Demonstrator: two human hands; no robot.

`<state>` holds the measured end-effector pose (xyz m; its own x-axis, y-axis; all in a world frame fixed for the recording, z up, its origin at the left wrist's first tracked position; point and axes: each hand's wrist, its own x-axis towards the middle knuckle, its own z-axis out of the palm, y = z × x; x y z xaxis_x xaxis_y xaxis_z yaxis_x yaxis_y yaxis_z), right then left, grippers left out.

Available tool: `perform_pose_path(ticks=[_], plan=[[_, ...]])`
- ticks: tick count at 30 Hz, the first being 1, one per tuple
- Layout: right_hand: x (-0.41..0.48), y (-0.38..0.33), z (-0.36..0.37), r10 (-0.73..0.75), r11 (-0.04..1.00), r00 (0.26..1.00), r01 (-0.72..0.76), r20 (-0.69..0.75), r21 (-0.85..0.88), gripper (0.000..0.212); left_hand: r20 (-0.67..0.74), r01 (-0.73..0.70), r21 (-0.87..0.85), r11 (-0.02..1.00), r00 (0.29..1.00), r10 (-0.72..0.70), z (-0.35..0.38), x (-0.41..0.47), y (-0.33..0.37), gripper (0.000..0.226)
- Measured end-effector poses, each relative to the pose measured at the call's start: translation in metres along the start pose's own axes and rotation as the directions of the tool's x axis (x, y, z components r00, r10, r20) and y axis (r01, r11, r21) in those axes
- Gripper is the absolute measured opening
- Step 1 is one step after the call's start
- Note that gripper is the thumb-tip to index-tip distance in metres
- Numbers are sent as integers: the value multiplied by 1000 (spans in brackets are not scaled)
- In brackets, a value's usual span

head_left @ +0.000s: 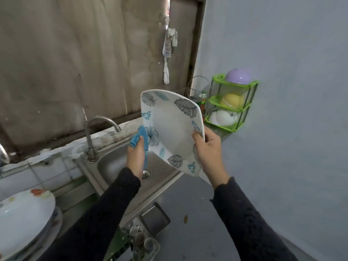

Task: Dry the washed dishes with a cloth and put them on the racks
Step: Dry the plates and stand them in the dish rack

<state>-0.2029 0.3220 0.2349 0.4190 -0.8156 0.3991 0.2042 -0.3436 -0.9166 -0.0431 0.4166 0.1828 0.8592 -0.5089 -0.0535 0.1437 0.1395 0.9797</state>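
plate held over the sink, cloth at its left edge

at the far left a stack of white plates sits on the counter, the top one with orange flowers on its rim. to its right the tap curves over the steel sink, whose drain shows just beside the left wrist.

the left hand is curled tight around a blue cloth, fingers closed on it, with the cloth bunched out of the top of the fist and a strip hanging down beside the palm. the cloth presses against the left rim of the plate, near a flower print.

the plate is squarish, white with grey and teal leaves, held tilted on edge above the sink with its hollow facing the camera. it lies between the two hands, the cloth on its left edge and the other grip on its right edge.

the right hand clamps the plate's right rim, thumb on the front face and the fingers folded behind, out of sight. both arms wear dark sleeves.

below the hands a small basket with cups stands on the floor or a lower ledge; which one cannot be told.

at the right a green rack stands against the blue wall, well apart from the plate, with a purple bowl on top, a yellow one in the middle tier and white dishes on the bottom.
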Motion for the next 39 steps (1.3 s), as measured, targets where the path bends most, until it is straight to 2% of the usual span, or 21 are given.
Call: perform_pose_path(ticks=[5,11,17,21,26,29,32,35,39], plan=[[43,-1,-69,-41,999,996,40,-80,-10,16,98,-16,-52,999,995,21,90,10,-2,42],[89,6,-130,-48,998,977,57,-209,36,30,180,-40,-54,998,982,49,166,31,-7,37],[160,28,-168,-76,997,952,82,-296,7,26,208,-62,-39,997,976,68,236,87,-13,39],[219,50,-173,-94,995,951,103,-294,15,25,161,-54,-48,997,985,61,275,142,-16,41],[314,73,-165,-113,993,959,119,-258,8,24,98,-95,-83,992,990,103,326,217,-5,31],[364,85,-156,-148,988,967,154,-208,13,41,120,-102,-100,990,986,114,349,256,4,40],[400,99,-150,-156,986,970,164,-187,28,37,103,-125,-65,990,986,131,360,294,3,49],[428,115,-146,-158,985,976,166,-153,40,26,68,-117,-91,989,990,123,363,321,-3,46],[466,138,-141,-158,981,978,171,-139,87,34,20,-171,-123,978,984,175,372,353,-10,39]])
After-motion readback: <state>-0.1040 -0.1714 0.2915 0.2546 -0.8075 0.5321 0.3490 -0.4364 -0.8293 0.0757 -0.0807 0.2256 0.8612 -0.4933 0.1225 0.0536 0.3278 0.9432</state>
